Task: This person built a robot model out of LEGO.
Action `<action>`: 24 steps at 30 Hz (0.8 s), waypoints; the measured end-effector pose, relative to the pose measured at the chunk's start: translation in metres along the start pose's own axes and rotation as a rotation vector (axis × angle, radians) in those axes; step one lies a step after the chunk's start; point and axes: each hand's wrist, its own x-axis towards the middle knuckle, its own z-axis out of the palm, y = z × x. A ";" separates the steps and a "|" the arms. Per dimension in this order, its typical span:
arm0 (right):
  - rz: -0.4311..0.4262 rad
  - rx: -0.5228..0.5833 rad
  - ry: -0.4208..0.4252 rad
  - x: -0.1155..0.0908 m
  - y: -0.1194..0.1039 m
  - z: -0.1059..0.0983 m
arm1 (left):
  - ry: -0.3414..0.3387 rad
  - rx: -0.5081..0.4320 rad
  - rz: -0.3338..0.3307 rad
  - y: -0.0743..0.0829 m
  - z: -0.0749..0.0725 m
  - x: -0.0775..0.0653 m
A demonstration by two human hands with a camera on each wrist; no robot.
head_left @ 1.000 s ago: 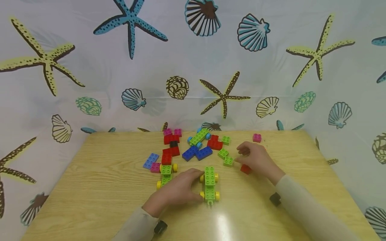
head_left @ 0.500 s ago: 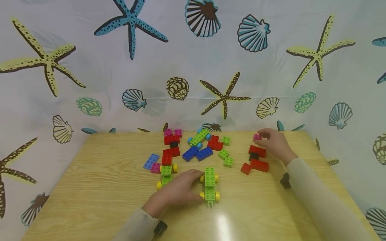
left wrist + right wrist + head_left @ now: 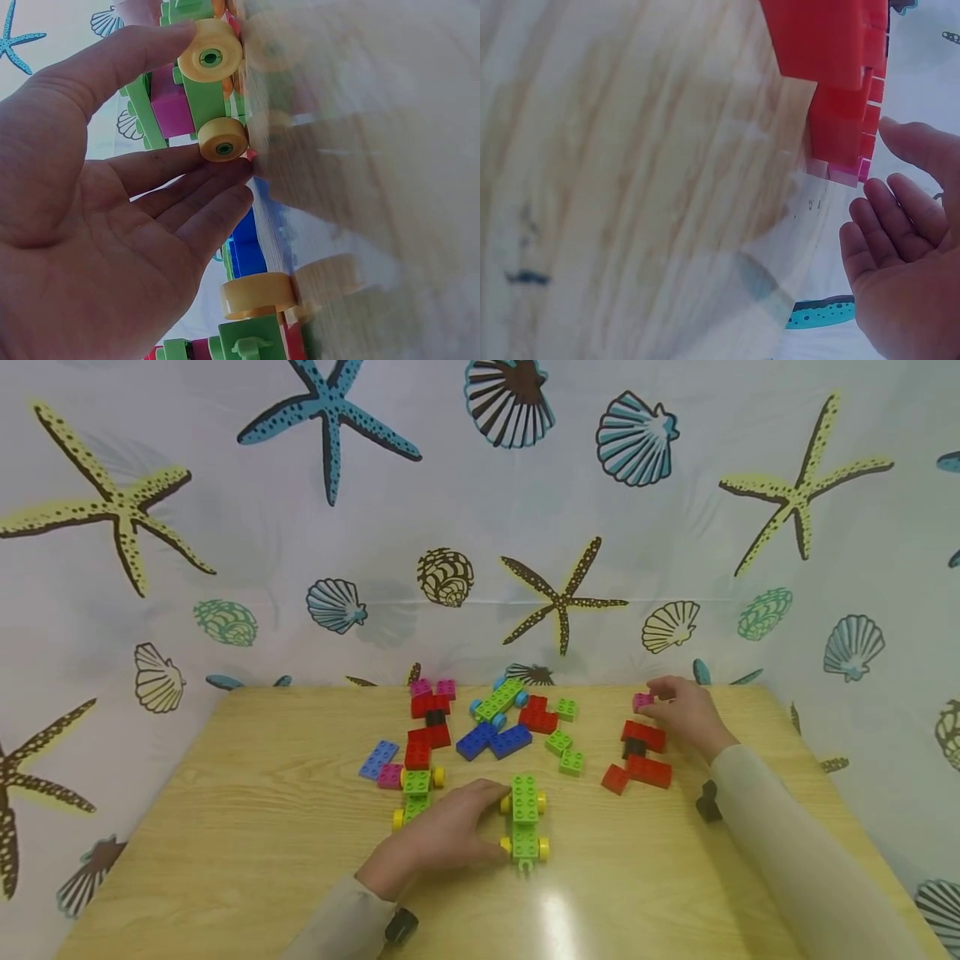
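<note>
My left hand [image 3: 450, 831] holds a green toy car [image 3: 525, 810] with yellow wheels by its left side. In the left wrist view the thumb lies on one yellow wheel [image 3: 211, 51] and the index finger touches another wheel [image 3: 223, 139]; a pink brick [image 3: 171, 105] sits between green pieces. Far right at the back, my right hand [image 3: 686, 714] pinches a small pink brick [image 3: 642, 702] between thumb and fingers. The right wrist view shows that hand [image 3: 915, 232] beside red bricks [image 3: 840, 124], which partly hide the pink one.
A red and black brick build [image 3: 645, 756] lies just in front of the right hand, with a small red brick [image 3: 615, 779]. Green bricks [image 3: 570, 762], blue bricks [image 3: 510, 741] and a blue-wheeled car [image 3: 501, 700] are mid-table. Another yellow-wheeled car [image 3: 416, 782] is partly behind the left hand.
My right hand has moved away and to the right, from near the green and red bricks to the pink brick, uncovering the red and black build. The left hand stays at the car.
</note>
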 end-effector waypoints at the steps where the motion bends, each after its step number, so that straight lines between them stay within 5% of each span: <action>1: 0.000 0.002 0.000 0.000 0.000 0.000 | -0.002 -0.001 0.000 0.000 0.000 0.000; 15: 0.054 -0.049 -0.012 0.004 0.004 0.004 | -0.003 0.009 -0.002 0.001 0.000 0.001; 24: 0.043 0.011 -0.010 -0.003 -0.004 0.007 | 0.002 0.010 -0.002 0.000 -0.001 0.000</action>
